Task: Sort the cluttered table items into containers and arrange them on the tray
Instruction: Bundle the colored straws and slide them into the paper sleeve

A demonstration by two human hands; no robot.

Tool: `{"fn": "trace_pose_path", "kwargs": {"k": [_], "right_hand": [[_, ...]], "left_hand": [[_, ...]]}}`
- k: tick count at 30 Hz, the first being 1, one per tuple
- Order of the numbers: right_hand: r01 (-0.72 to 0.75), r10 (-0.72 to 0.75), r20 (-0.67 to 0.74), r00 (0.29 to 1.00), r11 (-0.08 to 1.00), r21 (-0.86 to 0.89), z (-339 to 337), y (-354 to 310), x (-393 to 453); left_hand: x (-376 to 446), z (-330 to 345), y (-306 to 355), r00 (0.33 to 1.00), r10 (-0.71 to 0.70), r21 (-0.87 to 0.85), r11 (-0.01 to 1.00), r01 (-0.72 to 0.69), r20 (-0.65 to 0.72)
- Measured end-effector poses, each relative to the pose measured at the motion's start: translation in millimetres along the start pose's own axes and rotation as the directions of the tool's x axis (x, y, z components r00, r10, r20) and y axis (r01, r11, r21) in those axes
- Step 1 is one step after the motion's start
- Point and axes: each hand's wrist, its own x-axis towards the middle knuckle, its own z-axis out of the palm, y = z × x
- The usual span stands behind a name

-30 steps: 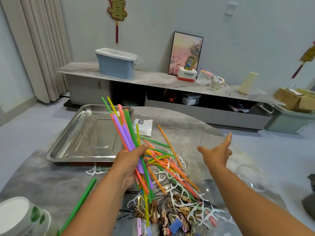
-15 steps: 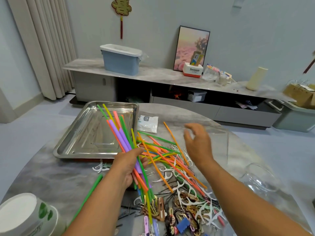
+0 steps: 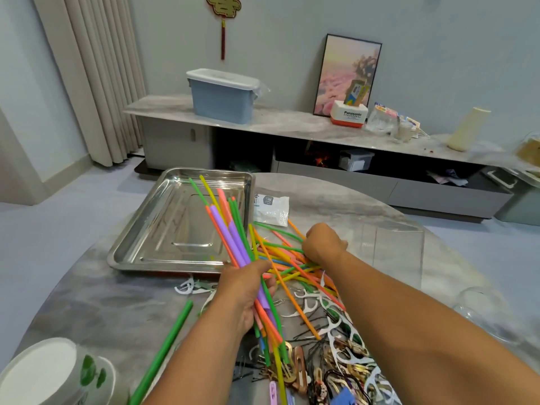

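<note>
Now left hand (image 3: 245, 290) gripping straw bundle (image 3: 233, 238), right hand (image 3: 323, 244) curled onto loose straws (image 3: 280, 258) just beside.

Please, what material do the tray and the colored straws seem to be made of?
The tray looks like polished metal, probably stainless steel: its silvery bottom mirrors the room. The straws held in the left hand seem to be plastic with a matte finish: thin bright tubes without shine.
</note>
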Motion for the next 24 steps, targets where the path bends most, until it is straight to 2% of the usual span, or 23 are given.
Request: {"fn": "trace_pose_path", "kwargs": {"k": [5, 8, 17, 19, 24], "right_hand": [[0.073, -0.069, -0.072, 0.995, 0.996, 0.052, -0.9, 1.4, -7.6], [0.117, -0.115, -0.030, 0.993, 0.989, 0.086, -1.1, 1.3, -18.9], [0.147, -0.144, 0.056, 0.988, 0.987, -0.058, 1.7, 3.4, -31.8], [0.209, -0.197, 0.108, 0.974, 0.971, -0.115, -2.4, -1.5, -32.5], [0.329, -0.240, 0.372, 0.897, 0.924, -0.195, -8.3, -21.7, -27.6]], "left_hand": [[4.5, -0.2, -6.6, 0.999, 0.029, 0.005, 1.000, -0.029, -0.035], [4.9, -1.1, -8.6, 0.998, 0.038, 0.005, 0.999, -0.038, -0.051], [3.6, -1.2, -11.2, 0.999, -0.023, -0.018, 1.000, 0.022, -0.048], [5.1, -2.3, -10.8, 0.999, -0.029, -0.009, 1.000, 0.029, -0.040], [5.5, -4.7, -11.5, 0.998, -0.038, 0.024, 0.999, 0.040, -0.048]]}}
